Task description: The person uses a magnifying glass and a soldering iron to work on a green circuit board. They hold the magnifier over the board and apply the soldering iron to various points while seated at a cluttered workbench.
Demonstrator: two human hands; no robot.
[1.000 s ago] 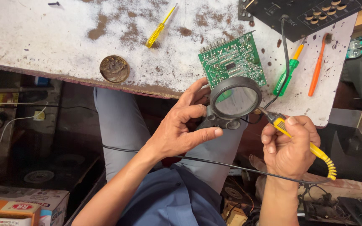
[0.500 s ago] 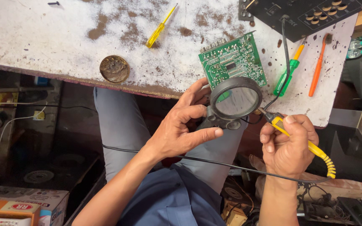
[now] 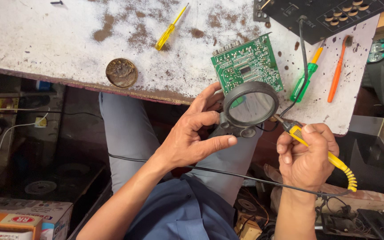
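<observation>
**A:** ok going left to right on your bench, what's that cardboard box (image 3: 27, 218) down by your knee? Can't tell what's in it, the top's shut from this angle.

**B:** yeah same. Up on your worn white tabletop (image 3: 45, 40) there's the small round brown tin (image 3: 121, 72) near the front edge, lid off, filled with dark crusty paste. Past it the yellow-handled screwdriver (image 3: 170, 29) lies on its own, well apart from everything.

**A:** then your left hand (image 3: 192, 138). Fingers and thumb are wrapped round the handle of the black round magnifying glass (image 3: 250, 106), clamped on it, lens held right over the near corner of the green printed circuit board (image 3: 246, 66), which hangs off the table's front edge.

**B:** and your right hand (image 3: 307, 155) is closed tight around the yellow-handled soldering iron (image 3: 316, 149), tip pointing up-left to just beside the lens rim; whether it touches the board I can't tell. Beyond that, the green-and-orange screwdriver (image 3: 306, 75) and the thin orange brush (image 3: 338, 66) lie side by side under the black panel with knobs (image 3: 325, 15).
</observation>
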